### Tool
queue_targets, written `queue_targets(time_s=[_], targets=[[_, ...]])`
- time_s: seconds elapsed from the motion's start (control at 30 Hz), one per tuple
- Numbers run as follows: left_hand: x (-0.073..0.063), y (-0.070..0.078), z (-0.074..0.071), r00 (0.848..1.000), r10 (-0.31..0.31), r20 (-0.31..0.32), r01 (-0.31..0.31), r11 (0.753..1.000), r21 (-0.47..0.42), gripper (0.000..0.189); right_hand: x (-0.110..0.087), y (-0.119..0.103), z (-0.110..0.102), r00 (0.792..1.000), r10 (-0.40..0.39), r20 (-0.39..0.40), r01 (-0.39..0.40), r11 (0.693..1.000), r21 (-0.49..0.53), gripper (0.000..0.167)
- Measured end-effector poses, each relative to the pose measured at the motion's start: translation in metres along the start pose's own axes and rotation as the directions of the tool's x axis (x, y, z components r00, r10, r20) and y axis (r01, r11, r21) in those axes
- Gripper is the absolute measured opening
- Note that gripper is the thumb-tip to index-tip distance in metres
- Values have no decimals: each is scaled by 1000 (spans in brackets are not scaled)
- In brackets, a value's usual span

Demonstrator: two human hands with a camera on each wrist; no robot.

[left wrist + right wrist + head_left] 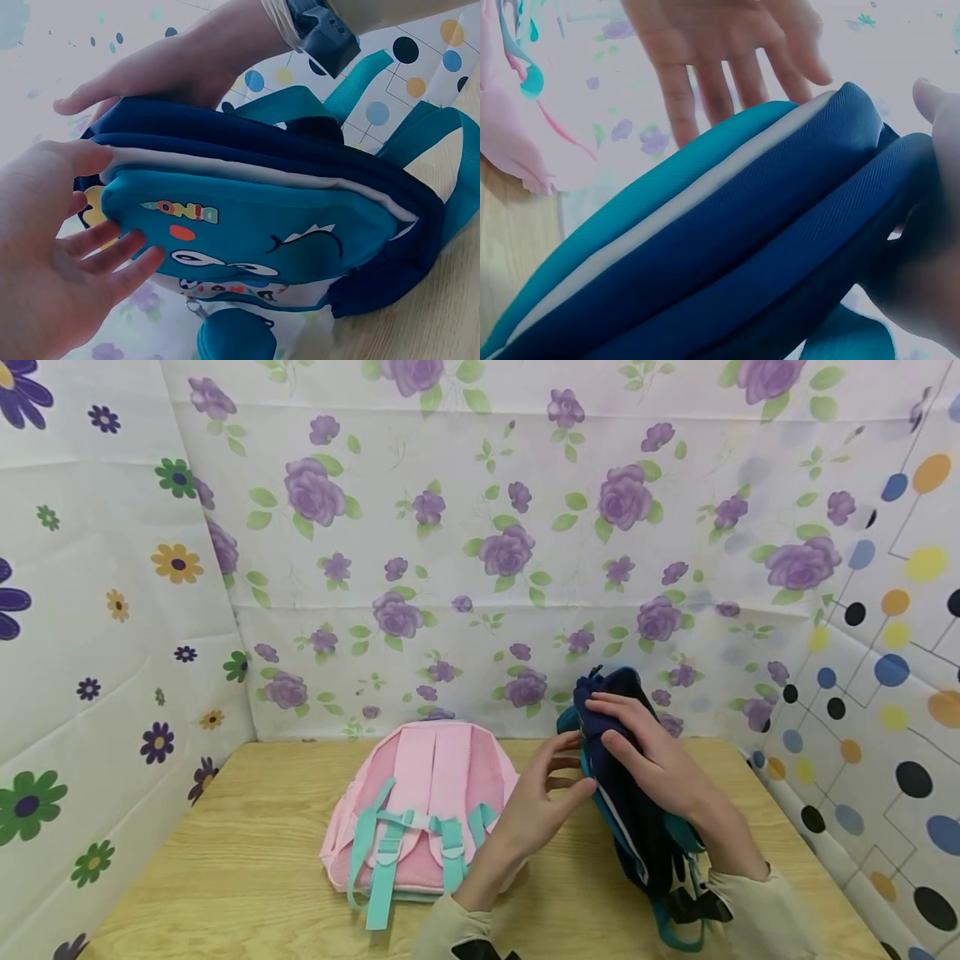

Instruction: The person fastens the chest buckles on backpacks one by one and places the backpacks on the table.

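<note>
A blue and teal backpack (617,785) stands tilted on the table at the right. Its teal front (247,217) carries a cartoon face and "DINO" lettering, and a round teal pouch (237,335) hangs from it. My left hand (536,797) is at its front side, fingers spread and nearly straight; in the left wrist view the thumb touches the upper edge. Against the back, near the top, rests my right hand (663,768), its visible fingers extended. Some right fingers are hidden behind the bag in the left wrist view.
A pink backpack (433,768) with mint straps lies on the wooden table (247,852), left of the blue one. Teal straps (678,935) trail from the blue backpack toward the front. Floral sheets (450,527) hang behind, with a dotted sheet (862,735) at the right.
</note>
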State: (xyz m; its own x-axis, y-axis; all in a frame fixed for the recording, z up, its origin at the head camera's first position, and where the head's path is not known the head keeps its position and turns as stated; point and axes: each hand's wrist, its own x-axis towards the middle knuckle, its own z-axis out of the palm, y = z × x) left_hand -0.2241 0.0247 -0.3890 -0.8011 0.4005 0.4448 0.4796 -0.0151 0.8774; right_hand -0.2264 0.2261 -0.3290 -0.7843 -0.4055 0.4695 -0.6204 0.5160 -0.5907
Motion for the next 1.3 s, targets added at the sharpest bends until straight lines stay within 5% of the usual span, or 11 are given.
queue_targets(time_s=[0.5,1.3], targets=[[-13,4,-16,999,-49,21,50,998,-35,58,2,-3,19,997,-72,7,72,997,-8,49],[-24,6,-29,987,-121,-109,110,989,-94,57,3,-9,48,990,-138,-30,139,988,71,47]])
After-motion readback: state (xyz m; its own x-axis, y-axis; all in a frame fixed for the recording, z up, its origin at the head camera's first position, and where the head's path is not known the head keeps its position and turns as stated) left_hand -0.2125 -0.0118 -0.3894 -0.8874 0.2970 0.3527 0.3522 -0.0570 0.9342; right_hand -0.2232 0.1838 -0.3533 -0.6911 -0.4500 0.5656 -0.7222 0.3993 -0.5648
